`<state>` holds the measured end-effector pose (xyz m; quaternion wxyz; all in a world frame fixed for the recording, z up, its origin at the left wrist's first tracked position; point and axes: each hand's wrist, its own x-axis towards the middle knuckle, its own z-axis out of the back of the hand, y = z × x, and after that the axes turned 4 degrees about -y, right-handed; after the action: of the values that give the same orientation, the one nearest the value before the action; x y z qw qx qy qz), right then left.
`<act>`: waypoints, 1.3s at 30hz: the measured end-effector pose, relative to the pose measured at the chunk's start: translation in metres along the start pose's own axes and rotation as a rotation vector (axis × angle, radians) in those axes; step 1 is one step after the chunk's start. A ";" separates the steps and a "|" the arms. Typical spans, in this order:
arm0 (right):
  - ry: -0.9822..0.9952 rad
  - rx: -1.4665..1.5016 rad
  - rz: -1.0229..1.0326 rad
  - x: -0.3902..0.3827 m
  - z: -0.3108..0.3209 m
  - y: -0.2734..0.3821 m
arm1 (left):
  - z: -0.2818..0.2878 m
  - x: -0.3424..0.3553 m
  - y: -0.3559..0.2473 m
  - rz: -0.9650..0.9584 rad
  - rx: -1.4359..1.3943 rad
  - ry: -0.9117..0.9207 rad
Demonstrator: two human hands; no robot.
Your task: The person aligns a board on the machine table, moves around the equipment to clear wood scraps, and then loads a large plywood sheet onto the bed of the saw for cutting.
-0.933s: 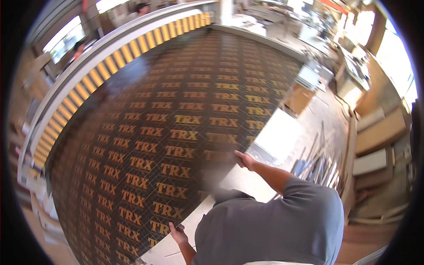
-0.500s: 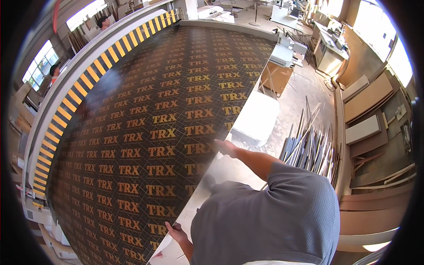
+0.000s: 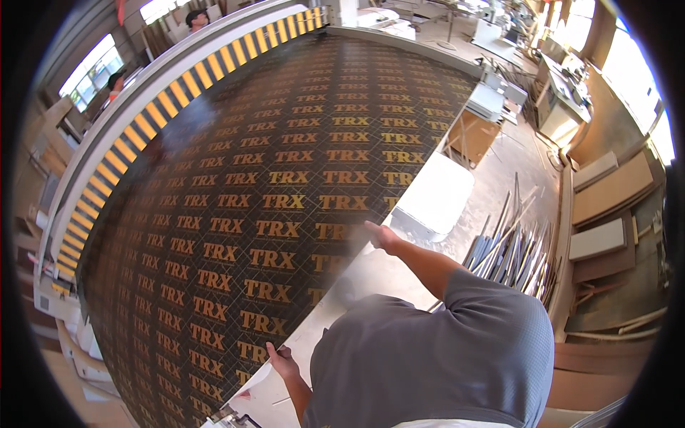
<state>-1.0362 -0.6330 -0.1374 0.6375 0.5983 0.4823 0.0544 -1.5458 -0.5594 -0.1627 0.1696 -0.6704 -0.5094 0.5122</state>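
A large dark brown film-faced board with repeated gold lettering covers the flat bed in front of me. Its near edge runs slantwise from lower left to upper right. My left hand grips that edge low down, the thumb above and the other fingers partly hidden. Farther up the same edge is my right hand, closed on it, with its fingertips partly hidden and blurred. Between my body and the board lies a pale surface. A small metal fitting shows by the board's lower end.
A yellow-and-black striped machine beam arches along the far left side. Two people stand beyond it. To the right are a white rounded panel, a bundle of thin strips and leaning boards. A grey machine unit sits at the back right.
My view has turned, so the striped beam and far end sit farther right. Both hands stay on the board's edge. The metal fitting at the bottom has come into view.
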 end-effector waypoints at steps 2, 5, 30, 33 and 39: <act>0.033 -0.008 -0.003 -0.004 0.001 0.002 | 0.001 0.000 0.001 -0.008 -0.023 -0.021; 0.064 0.090 -0.026 0.000 0.006 0.000 | 0.000 0.000 0.001 0.001 0.011 -0.003; 0.053 0.144 -0.015 0.006 0.006 -0.006 | 0.005 0.001 0.001 0.021 0.018 0.011; 0.050 0.142 -0.022 0.002 0.003 -0.003 | 0.004 0.002 0.001 0.027 0.013 -0.016; 0.062 0.142 -0.033 0.002 0.005 -0.003 | 0.010 0.004 0.002 0.029 0.012 0.011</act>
<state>-1.0338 -0.6364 -0.1418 0.5793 0.6319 0.5142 0.0281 -1.5529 -0.5596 -0.1707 0.1690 -0.6795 -0.4954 0.5140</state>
